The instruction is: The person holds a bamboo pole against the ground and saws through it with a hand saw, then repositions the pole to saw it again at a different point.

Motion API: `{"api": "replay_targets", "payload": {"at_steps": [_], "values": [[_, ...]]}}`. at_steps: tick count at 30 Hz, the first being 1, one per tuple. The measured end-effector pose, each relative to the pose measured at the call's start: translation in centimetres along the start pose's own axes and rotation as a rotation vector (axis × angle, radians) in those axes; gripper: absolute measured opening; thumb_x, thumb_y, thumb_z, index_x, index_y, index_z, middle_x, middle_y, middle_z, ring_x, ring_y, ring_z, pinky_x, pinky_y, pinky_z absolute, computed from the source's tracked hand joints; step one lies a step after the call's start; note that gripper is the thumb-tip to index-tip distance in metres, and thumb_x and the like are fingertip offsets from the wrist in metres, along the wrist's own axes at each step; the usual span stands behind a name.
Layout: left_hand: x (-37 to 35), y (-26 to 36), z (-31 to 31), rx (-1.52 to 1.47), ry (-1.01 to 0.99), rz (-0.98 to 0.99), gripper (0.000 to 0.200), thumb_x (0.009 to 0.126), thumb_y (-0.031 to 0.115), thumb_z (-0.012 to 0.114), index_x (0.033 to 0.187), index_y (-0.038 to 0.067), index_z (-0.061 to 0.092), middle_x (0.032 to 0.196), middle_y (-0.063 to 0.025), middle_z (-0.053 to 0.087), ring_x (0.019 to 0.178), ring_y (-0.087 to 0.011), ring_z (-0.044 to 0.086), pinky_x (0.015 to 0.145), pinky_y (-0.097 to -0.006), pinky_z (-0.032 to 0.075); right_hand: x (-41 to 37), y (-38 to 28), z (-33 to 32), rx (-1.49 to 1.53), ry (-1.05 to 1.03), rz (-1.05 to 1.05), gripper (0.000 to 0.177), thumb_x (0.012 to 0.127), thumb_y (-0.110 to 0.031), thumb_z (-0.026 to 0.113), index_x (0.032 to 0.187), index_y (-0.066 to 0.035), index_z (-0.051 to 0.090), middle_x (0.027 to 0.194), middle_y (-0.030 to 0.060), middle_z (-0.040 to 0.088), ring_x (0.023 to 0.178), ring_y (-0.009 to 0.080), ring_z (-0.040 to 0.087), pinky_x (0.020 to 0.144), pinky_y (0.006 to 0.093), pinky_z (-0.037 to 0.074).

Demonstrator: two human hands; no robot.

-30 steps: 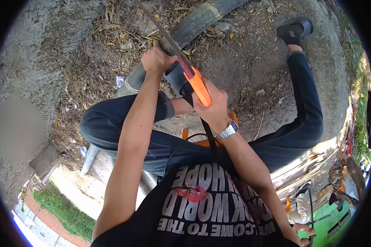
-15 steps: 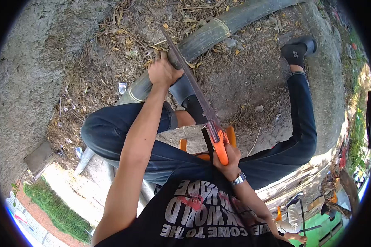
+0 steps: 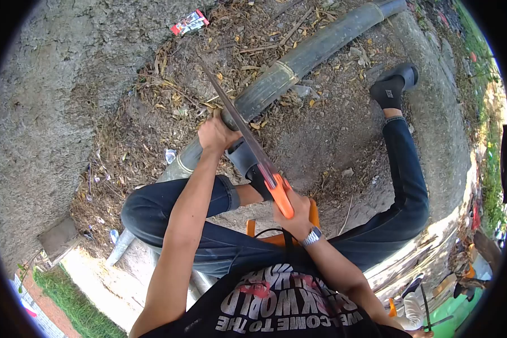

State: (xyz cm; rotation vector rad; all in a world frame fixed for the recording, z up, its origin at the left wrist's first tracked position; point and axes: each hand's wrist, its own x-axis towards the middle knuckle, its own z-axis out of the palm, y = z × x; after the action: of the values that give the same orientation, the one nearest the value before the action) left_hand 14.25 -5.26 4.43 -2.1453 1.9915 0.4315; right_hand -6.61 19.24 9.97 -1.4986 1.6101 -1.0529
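A long saw [image 3: 243,125] with an orange handle lies across a thick green bamboo pole [image 3: 270,87]. My right hand [image 3: 294,213] is wrapped round the saw's handle, with a metal watch on the wrist. On the bamboo, just left of the blade, my left hand [image 3: 217,132] grips the pole, its fingers partly hidden. The pole runs diagonally from lower left to upper right. My foot in a dark slipper [image 3: 243,160] is beside the pole, under the blade.
A red and white wrapper [image 3: 190,23] lies at the top. Dry leaves and twigs cover the soil. My other foot [image 3: 390,93] is at the right. An orange seat [image 3: 314,215] shows beneath me. Another person [image 3: 414,310] is at the lower right.
The saw and my right hand have moved up and left along the blade's line relative to the pole. The view has shifted, bringing the wrapper into sight. My left hand keeps its hold.
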Motion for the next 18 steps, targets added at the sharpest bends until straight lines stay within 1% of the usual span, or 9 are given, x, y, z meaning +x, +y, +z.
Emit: {"api": "replay_targets", "payload": {"at_steps": [3, 7, 8, 9, 12, 13, 14, 15, 18], "values": [[0.2, -0.5, -0.9, -0.056, -0.147, -0.011, 0.091, 0.064, 0.055, 0.090, 0.134, 0.007, 0.059, 0.115, -0.0212, 0.076, 0.100, -0.0383, 0.077, 0.088, -0.0455, 0.064, 2.9, 0.4, 1.5, 0.004, -0.038, 0.003, 0.023, 0.079, -0.009, 0.081, 0.096, -0.003, 0.066, 0.075, 0.0181, 0.067, 0.066, 0.0397, 0.070, 0.058, 0.0450, 0.055], [-1.5, -0.1, 1.4, -0.013, 0.287, 0.141, 0.087, 0.068, 0.054, 0.087, 0.132, 0.004, 0.058, 0.114, -0.0251, 0.073, 0.106, -0.0389, 0.074, 0.093, -0.0482, 0.060, -1.6, -3.1, -2.6, -0.122, -0.082, 0.064, 0.038, 0.080, -0.004, 0.078, 0.117, -0.001, 0.072, 0.081, 0.0159, 0.073, 0.066, 0.0345, 0.074, 0.061, 0.0422, 0.060], [-1.2, 0.4, 0.3, -0.044, 0.127, 0.057, 0.086, 0.068, 0.054, 0.087, 0.132, 0.004, 0.058, 0.113, -0.0252, 0.073, 0.107, -0.0392, 0.074, 0.094, -0.0485, 0.059, -1.9, -3.5, -3.7, -0.116, -0.049, -0.122, 0.037, 0.080, -0.002, 0.077, 0.116, 0.000, 0.072, 0.082, 0.0156, 0.074, 0.065, 0.0333, 0.074, 0.061, 0.0421, 0.060], [-1.3, 0.6, -0.2, -0.082, -0.045, -0.039, 0.085, 0.068, 0.053, 0.086, 0.131, 0.003, 0.058, 0.112, -0.0252, 0.074, 0.108, -0.0396, 0.073, 0.096, -0.0488, 0.058, -1.7, -3.3, -3.4, -0.113, -0.048, -0.124, 0.037, 0.080, -0.002, 0.077, 0.116, 0.000, 0.072, 0.082, 0.0156, 0.074, 0.065, 0.0333, 0.074, 0.061, 0.0421, 0.060], [-1.3, -0.3, 1.6, -0.042, 0.082, 0.055, 0.089, 0.069, 0.060, 0.085, 0.132, 0.003, 0.058, 0.113, -0.0244, 0.074, 0.108, -0.0408, 0.073, 0.097, -0.0481, 0.058, 1.4, -2.2, -1.3, 0.016, -0.010, 0.073, 0.032, 0.079, -0.002, 0.075, 0.112, -0.002, 0.074, 0.079, 0.0184, 0.071, 0.069, 0.0386, 0.073, 0.063, 0.0428, 0.058], [-1.8, -0.3, 1.7, -0.040, 0.172, 0.103, 0.090, 0.069, 0.063, 0.084, 0.132, 0.003, 0.058, 0.113, -0.0239, 0.074, 0.108, -0.0407, 0.073, 0.098, -0.0480, 0.058, 4.3, -2.6, 0.1, 0.036, 0.019, 0.035, 0.019, 0.080, -0.004, 0.076, 0.098, -0.003, 0.069, 0.074, 0.0185, 0.067, 0.065, 0.0411, 0.069, 0.058, 0.0449, 0.054], [-1.3, 0.7, -1.8, -0.079, -0.098, -0.007, 0.092, 0.070, 0.065, 0.084, 0.132, 0.003, 0.058, 0.116, -0.0231, 0.074, 0.111, -0.0401, 0.073, 0.099, -0.0470, 0.058, 5.4, -2.3, 1.7, 0.091, 0.021, 0.023, 0.018, 0.079, -0.006, 0.078, 0.091, -0.004, 0.064, 0.072, 0.0182, 0.064, 0.062, 0.0412, 0.066, 0.056, 0.0460, 0.052], [-1.2, 0.4, -1.1, -0.073, -0.101, -0.001, 0.092, 0.070, 0.065, 0.084, 0.132, 0.003, 0.058, 0.116, -0.0231, 0.074, 0.111, -0.0401, 0.073, 0.099, -0.0470, 0.058, 4.6, -1.3, 2.0, 0.093, 0.027, 0.030, 0.018, 0.079, -0.006, 0.078, 0.091, -0.004, 0.064, 0.072, 0.0182, 0.064, 0.062, 0.0412, 0.066, 0.056, 0.0460, 0.052], [-0.9, -1.1, 2.9, -0.051, 0.170, 0.097, 0.095, 0.067, 0.068, 0.086, 0.133, 0.004, 0.060, 0.115, -0.0257, 0.075, 0.105, -0.0412, 0.076, 0.094, -0.0475, 0.061, 0.0, -0.6, -1.1, -0.054, -0.078, 0.009, 0.027, 0.075, -0.007, 0.082, 0.096, -0.005, 0.065, 0.079, 0.0165, 0.066, 0.068, 0.0385, 0.069, 0.061, 0.0481, 0.056]]}}
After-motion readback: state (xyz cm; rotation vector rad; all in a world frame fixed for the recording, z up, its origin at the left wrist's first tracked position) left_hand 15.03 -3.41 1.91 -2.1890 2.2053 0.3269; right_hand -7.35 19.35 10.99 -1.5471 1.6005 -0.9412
